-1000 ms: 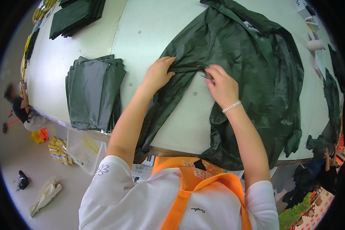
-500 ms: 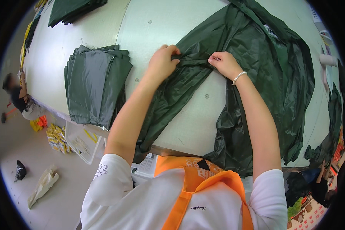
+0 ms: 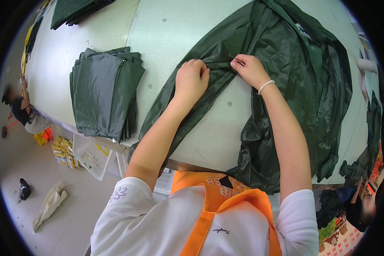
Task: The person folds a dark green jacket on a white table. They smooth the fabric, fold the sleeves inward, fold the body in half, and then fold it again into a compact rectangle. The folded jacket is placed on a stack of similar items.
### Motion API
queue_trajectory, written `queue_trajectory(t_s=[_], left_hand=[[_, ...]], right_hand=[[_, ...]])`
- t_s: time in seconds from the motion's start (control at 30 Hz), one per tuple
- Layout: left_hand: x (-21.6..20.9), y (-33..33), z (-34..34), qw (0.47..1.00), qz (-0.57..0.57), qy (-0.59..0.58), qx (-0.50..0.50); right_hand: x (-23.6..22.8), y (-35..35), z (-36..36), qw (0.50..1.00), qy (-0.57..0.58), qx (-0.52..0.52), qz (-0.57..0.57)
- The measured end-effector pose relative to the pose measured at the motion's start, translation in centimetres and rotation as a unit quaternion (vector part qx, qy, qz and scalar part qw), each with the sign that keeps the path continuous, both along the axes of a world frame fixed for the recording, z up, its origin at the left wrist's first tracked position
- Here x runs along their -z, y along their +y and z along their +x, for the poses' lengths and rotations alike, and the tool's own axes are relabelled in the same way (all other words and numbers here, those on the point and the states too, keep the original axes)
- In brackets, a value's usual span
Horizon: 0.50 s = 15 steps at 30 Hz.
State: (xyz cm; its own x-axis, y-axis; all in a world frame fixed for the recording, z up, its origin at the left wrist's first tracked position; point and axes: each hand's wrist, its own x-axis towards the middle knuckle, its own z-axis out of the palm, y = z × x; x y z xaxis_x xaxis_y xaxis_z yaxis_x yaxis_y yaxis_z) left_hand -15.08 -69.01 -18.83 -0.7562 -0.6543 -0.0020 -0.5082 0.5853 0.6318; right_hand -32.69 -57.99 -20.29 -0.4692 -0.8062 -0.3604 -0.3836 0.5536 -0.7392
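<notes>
Two hands [image 3: 191, 80] [image 3: 248, 69], one spread dark green garment [image 3: 294, 77], two folded stacks [image 3: 104, 91] [image 3: 74, 9], one table [image 3: 166, 34].

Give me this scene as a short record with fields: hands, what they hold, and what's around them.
left hand: closed, gripping a fold of the dark green garment
right hand: pinching the same garment close by; bead bracelet on wrist
surface: pale green table
left of hands: stack of folded dark green pieces
garment edge: hangs over the table's near side

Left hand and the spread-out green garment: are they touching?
Touching. The head view shows the left hand curled down on the dark green garment, its fingers bunching a fold beside the right hand.
</notes>
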Motion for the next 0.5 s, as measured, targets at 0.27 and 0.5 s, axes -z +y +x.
queue_trajectory(t_s=[0.27, 0.5], left_hand=[[-0.5, 0.0, 1.1, 0.994, 0.023, 0.105, -0.007], [-1.1, 0.5, 1.1, 0.993, 0.078, 0.087, -0.004]], right_hand=[[-2.3, 2.0, 3.9, 0.938, 0.316, -0.074, -0.125], [-2.6, 1.2, 4.2, 0.906, 0.368, -0.134, -0.159]])
